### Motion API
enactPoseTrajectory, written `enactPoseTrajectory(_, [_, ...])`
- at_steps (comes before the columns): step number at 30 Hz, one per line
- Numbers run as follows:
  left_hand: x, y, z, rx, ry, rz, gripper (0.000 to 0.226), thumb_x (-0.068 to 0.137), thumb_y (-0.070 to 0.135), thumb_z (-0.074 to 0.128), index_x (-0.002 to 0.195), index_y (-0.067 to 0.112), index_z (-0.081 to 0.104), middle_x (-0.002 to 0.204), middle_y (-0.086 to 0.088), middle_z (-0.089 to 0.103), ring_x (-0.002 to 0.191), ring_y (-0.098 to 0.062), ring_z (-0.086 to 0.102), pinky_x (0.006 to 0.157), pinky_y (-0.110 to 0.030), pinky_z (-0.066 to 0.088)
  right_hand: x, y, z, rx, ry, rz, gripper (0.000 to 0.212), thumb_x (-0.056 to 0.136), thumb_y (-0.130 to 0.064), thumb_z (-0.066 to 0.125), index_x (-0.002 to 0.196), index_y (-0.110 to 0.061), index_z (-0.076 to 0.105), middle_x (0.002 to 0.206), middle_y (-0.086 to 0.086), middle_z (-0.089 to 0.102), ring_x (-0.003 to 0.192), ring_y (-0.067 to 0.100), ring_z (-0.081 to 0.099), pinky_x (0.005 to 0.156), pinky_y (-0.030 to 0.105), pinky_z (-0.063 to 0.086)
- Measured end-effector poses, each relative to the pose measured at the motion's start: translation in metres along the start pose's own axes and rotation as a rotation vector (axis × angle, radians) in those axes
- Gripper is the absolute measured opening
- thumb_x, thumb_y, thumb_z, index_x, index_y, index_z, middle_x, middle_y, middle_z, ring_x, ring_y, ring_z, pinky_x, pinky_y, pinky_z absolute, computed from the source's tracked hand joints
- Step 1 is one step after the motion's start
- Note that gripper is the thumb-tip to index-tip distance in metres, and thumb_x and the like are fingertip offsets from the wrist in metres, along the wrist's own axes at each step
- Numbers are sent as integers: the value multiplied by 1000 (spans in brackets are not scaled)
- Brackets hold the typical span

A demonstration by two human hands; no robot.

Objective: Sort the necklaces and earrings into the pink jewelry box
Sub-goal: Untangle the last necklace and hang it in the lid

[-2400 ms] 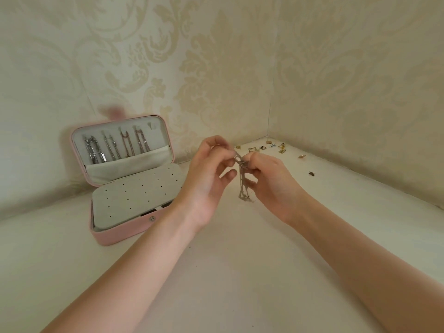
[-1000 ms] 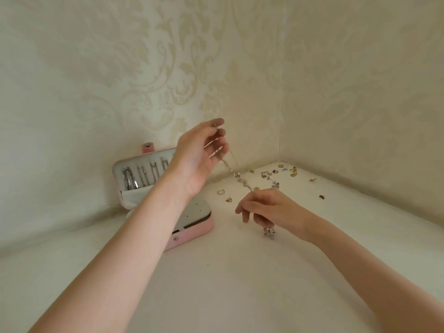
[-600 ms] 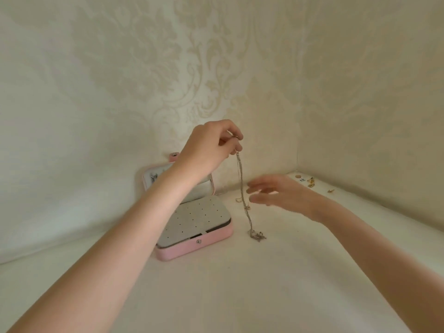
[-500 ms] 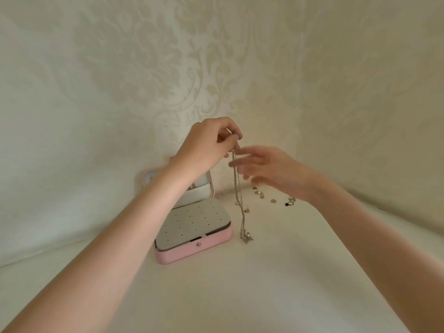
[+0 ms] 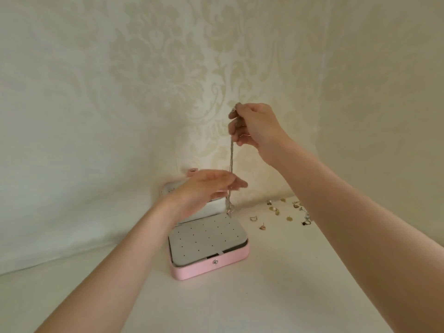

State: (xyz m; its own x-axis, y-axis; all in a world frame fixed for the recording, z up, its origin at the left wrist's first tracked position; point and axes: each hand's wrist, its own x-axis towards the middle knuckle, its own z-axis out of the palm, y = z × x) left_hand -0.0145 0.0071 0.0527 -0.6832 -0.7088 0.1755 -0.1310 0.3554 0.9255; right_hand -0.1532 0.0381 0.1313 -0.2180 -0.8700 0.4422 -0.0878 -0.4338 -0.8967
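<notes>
Where left held, necklace (image 5: pixel 231 159) now right-held

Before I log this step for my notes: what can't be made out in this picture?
- Lid of the pink jewelry box, head view: the left hand covers it, so the hung necklaces are hidden.
- Chain top: right hand fingers hide the clasp.
- Left hand: blurred; contact with the chain unclear.
- Earrings: too small to tell types; the right forearm covers some.
</notes>
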Motion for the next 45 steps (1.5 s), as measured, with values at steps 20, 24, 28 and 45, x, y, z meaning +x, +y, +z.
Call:
enactPoseTrajectory(20, [-9,-14,-23,260,-22,-392,29,95,31,48,83,10,64,59,0,57,40,-2,42,38,-12,32,-32,100,7,-172,-795,421,39,87,-8,62,124,-7,50,111,10,63,100,17,59,101,33,43])
enactPoseTrajectory(24, [-12,-30,-31,-139,37,-451,30,96,28,46,90,4,63,66,-6,64,49,-8,52,44,-15,43,-34,109,7,-165,-590,435,22,83,1,63,104,-5,63,83,9,66,64,14,56,67,23,52])
enactPoseTrajectory(28, [-13,-36,-32,-124,54,-427,15,89,7,57,101,1,62,74,-6,70,56,-5,55,52,-12,48,-33,117,5,-222,-419,383,4,83,-1,64,85,-3,67,70,7,63,52,11,45,56,20,44])
enactPoseTrajectory(45, [0,-26,-38,625,220,-23,21,82,18,67,83,39,62,62,17,64,68,-6,60,80,-31,46,-27,123,2,-22,-523,363,20,89,-13,59,105,-5,66,90,2,70,88,13,65,93,30,47])
